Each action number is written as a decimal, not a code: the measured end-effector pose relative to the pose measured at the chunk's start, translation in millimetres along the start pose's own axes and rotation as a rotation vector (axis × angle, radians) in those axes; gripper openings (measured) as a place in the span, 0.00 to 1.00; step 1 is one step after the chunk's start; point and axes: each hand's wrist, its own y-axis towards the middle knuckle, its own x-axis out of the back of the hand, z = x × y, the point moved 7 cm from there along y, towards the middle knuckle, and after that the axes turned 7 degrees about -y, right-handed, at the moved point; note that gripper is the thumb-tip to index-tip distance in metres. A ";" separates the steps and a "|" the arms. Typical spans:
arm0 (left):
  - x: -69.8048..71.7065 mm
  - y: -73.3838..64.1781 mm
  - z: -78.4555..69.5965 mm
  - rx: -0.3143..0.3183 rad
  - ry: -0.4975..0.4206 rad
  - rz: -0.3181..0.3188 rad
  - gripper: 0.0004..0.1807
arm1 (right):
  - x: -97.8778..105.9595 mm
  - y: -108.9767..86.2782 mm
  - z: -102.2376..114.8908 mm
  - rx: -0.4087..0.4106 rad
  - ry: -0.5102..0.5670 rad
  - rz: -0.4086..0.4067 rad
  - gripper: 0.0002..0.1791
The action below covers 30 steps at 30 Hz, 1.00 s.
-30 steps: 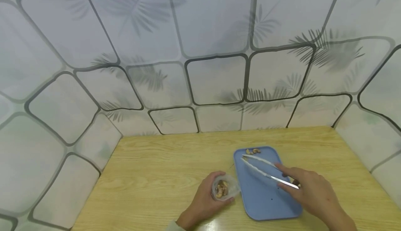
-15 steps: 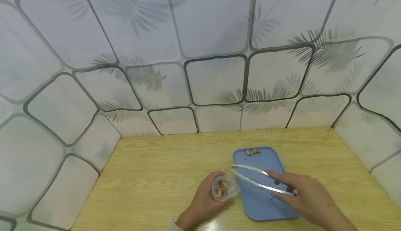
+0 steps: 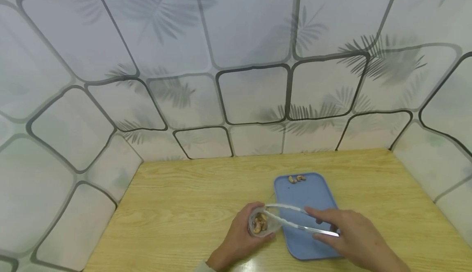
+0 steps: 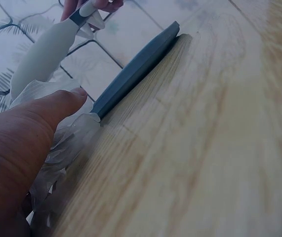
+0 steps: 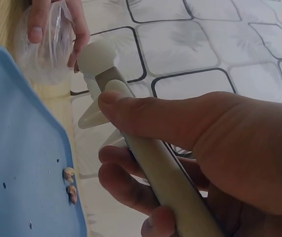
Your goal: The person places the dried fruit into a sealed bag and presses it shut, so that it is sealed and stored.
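Note:
My left hand (image 3: 237,235) grips a clear plastic bag (image 3: 273,225) by its sides, mouth up, with several cashews (image 3: 259,223) inside. Crinkled plastic of the bag (image 4: 64,145) shows below the thumb in the left wrist view. A pair of tongs (image 3: 318,231) with pale tips and metal arms is held in my right hand (image 3: 355,235), thumb on one arm and fingers on the other. Their tips are over the bag's mouth. At the tips a small brown bit shows in the right wrist view, too small to name surely.
A blue tray (image 3: 307,245) lies on the wooden table (image 3: 177,214), just right of the bag. Two cashews (image 3: 296,179) lie near its far edge, and dark specks dot its surface. Patterned walls (image 3: 254,100) enclose the table at the back and sides.
My right hand has carried the tongs left and nearer, from close to the tray's far end to above the bag's mouth. The left hand and bag have stayed put.

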 end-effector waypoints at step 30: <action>-0.5 0.7 2.3 0.012 0.019 -0.004 0.43 | 5.4 6.6 -36.4 -0.217 -0.087 -0.175 0.39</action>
